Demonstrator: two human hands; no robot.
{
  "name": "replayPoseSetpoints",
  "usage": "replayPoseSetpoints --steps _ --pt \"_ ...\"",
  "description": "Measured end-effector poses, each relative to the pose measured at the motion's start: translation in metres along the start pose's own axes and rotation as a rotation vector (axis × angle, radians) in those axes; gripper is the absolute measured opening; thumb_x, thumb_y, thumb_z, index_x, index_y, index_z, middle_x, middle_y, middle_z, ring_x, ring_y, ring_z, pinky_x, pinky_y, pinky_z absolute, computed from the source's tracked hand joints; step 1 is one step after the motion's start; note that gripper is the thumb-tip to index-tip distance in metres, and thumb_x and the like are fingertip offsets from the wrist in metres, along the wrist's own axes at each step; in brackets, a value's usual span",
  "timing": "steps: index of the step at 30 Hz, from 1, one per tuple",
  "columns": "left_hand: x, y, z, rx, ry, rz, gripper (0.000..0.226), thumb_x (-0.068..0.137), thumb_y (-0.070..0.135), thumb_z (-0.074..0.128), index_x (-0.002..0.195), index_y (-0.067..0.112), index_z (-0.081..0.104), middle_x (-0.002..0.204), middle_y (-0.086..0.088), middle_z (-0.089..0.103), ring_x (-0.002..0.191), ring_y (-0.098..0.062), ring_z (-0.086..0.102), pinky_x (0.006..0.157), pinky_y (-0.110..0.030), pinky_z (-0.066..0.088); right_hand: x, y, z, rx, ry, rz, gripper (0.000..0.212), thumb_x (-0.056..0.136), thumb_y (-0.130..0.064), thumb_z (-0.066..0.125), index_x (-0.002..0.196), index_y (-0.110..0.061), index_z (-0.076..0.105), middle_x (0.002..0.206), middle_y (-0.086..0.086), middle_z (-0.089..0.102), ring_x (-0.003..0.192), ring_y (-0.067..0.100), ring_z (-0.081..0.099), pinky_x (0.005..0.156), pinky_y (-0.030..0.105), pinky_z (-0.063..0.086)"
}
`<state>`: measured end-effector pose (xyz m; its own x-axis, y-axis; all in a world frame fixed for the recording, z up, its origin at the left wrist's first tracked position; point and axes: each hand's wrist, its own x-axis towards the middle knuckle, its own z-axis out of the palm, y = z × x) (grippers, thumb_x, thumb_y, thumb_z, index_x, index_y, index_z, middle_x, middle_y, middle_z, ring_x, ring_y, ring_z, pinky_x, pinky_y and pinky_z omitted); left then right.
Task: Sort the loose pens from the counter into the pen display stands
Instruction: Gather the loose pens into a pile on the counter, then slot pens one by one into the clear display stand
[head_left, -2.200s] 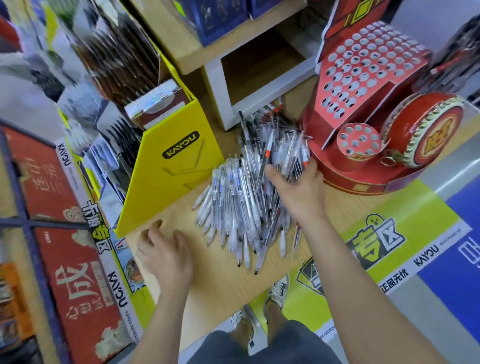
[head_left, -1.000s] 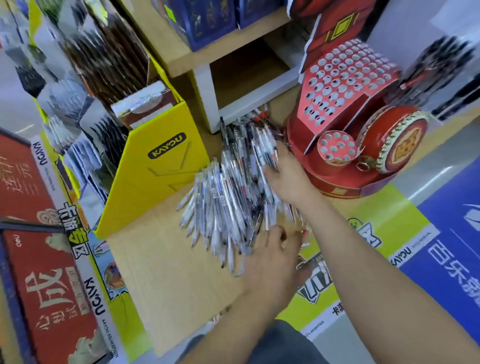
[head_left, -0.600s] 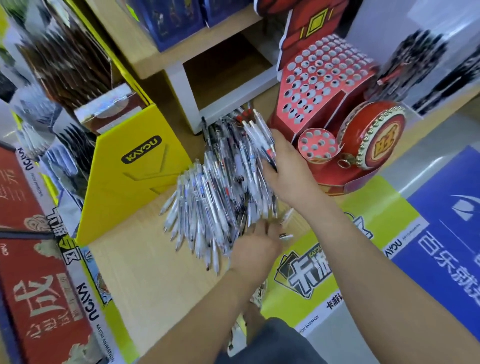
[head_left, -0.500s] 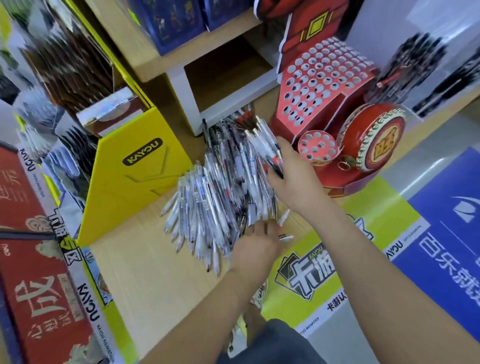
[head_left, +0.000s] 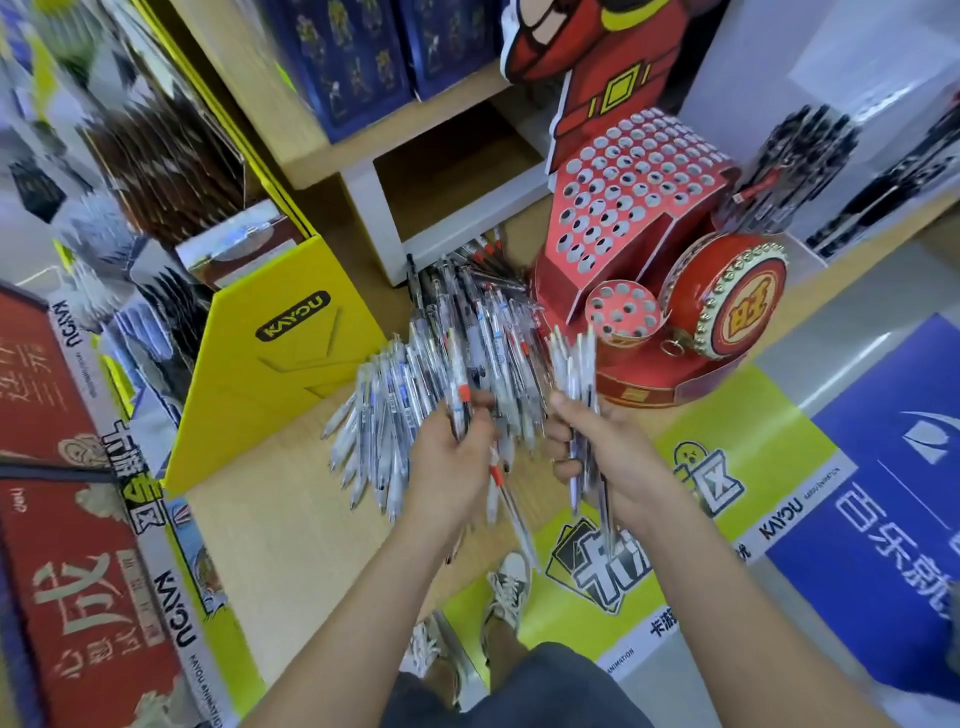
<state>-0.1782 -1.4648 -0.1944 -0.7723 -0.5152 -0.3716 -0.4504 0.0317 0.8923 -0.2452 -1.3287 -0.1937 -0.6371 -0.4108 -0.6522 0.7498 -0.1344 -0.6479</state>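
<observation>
Dozens of loose pens (head_left: 415, 374) are heaped on the wooden counter (head_left: 291, 525). They are fanned so that their long axes run mostly from near to far, with the near ends splayed out to the left. A few pens at the near edge of the heap are gripped in the left hand (head_left: 452, 467), the fingers curled round them. Among these a red-banded pen (head_left: 464, 396) is seen, its long axis also near to far. A small bundle (head_left: 574, 374) is clamped in the right hand (head_left: 602, 462), fingers wrapped round it. Its far ends are pointed toward the round holder (head_left: 622, 310), and its near ends stick out below the hand past the counter's edge. Which end is the writing tip cannot be told.

Just right of the heap the red display stand (head_left: 634, 197) is set, its sloped top pierced by rows of holes, with a drum-shaped piece (head_left: 737, 306) at its right. A yellow KAYOU display box (head_left: 270, 374) is placed left of the heap, and a white-framed shelf (head_left: 374, 218) is seen beyond it.
</observation>
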Motion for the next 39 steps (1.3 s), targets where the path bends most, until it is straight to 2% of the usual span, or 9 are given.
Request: replayPoseSetpoints --steps 3,7,10,16,21,24,27,32,39 --pt "0.003 0.018 0.005 -0.179 -0.02 -0.051 0.013 0.098 0.016 0.051 0.096 0.023 0.061 0.076 0.005 0.064 0.072 -0.011 0.061 0.072 -0.034 0.052 -0.007 0.012 0.015 -0.104 -0.056 0.008 0.016 0.085 -0.026 0.069 0.095 -0.015 0.064 0.069 0.0 0.065 0.054 0.009 0.06 0.039 0.018 0.041" --pt "-0.001 0.03 0.003 -0.36 -0.048 -0.154 0.009 0.1 0.019 0.049 0.095 0.016 0.057 0.076 -0.01 0.057 0.059 -0.024 0.056 0.046 -0.036 0.052 -0.015 0.008 0.027 -0.177 -0.127 -0.072 0.013 0.085 -0.013 0.069 0.097 -0.013 0.067 0.07 -0.003 0.068 0.055 0.009 0.06 0.047 0.02 0.046" --pt "-0.005 0.038 -0.006 -0.359 -0.046 -0.115 0.019 0.101 0.024 0.047 0.106 0.013 0.061 0.09 -0.013 0.067 0.073 -0.029 0.061 0.068 -0.049 0.055 -0.017 -0.001 0.028 -0.161 -0.133 -0.096 0.012 0.085 -0.006 0.068 0.095 -0.007 0.062 0.067 0.005 0.054 0.048 0.014 0.047 0.041 0.021 0.036" --pt "-0.021 0.055 -0.041 -0.276 -0.085 -0.063 0.02 0.099 0.023 0.05 0.101 0.02 0.07 0.065 0.006 0.053 0.054 -0.006 0.046 0.049 -0.02 0.034 -0.034 -0.015 0.053 0.021 -0.074 -0.156 0.015 0.084 -0.002 0.065 0.072 -0.008 0.059 0.065 0.006 0.047 0.044 0.009 0.042 0.038 0.016 0.031" --pt "-0.06 0.08 -0.062 -0.108 -0.245 0.164 0.028 0.101 0.011 0.045 0.076 0.017 0.053 0.047 0.018 0.055 0.043 0.005 0.048 0.045 -0.009 0.034 -0.055 -0.017 0.086 -0.066 -0.015 -0.239 0.009 0.085 -0.008 0.072 0.086 -0.004 0.065 0.059 0.005 0.054 0.047 0.012 0.047 0.042 0.021 0.038" --pt "-0.069 0.079 -0.075 0.118 -0.311 0.336 0.018 0.102 0.019 0.045 0.105 0.033 0.056 0.068 0.022 0.064 0.059 0.004 0.055 0.059 -0.013 0.042 -0.07 -0.018 0.096 -0.075 -0.02 -0.299 0.008 0.085 -0.005 0.071 0.084 -0.007 0.063 0.059 0.002 0.063 0.046 0.01 0.055 0.042 0.02 0.043" --pt "-0.076 0.077 -0.08 0.332 -0.395 0.362 0.03 0.101 0.029 0.042 0.121 0.05 0.036 0.056 0.014 0.056 0.045 0.002 0.045 0.045 -0.015 0.031 -0.086 -0.022 0.099 -0.085 -0.037 -0.326 0.009 0.085 -0.005 0.07 0.088 -0.006 0.061 0.059 0.001 0.067 0.048 0.01 0.061 0.043 0.019 0.045" --pt "-0.084 0.092 -0.077 0.595 -0.463 0.52 0.019 0.101 0.034 0.04 0.118 0.026 0.04 0.053 0.027 0.053 0.05 0.008 0.049 0.047 -0.015 0.032 -0.097 -0.029 0.083 -0.291 -0.017 -0.368 0.017 0.086 -0.013 0.072 0.094 -0.003 0.061 0.06 -0.001 0.061 0.048 0.011 0.05 0.042 0.022 0.038" --pt "-0.062 0.127 -0.037 0.026 -0.195 0.317 0.025 0.096 0.028 0.055 0.075 0.026 0.068 0.06 0.002 0.06 0.051 -0.006 0.047 0.053 -0.02 0.037 -0.094 -0.068 0.044 -0.28 -0.086 -0.346 0.027 0.088 -0.015 0.07 0.111 -0.002 0.064 0.079 0.006 0.073 0.058 0.02 0.051 0.053 0.026 0.044"
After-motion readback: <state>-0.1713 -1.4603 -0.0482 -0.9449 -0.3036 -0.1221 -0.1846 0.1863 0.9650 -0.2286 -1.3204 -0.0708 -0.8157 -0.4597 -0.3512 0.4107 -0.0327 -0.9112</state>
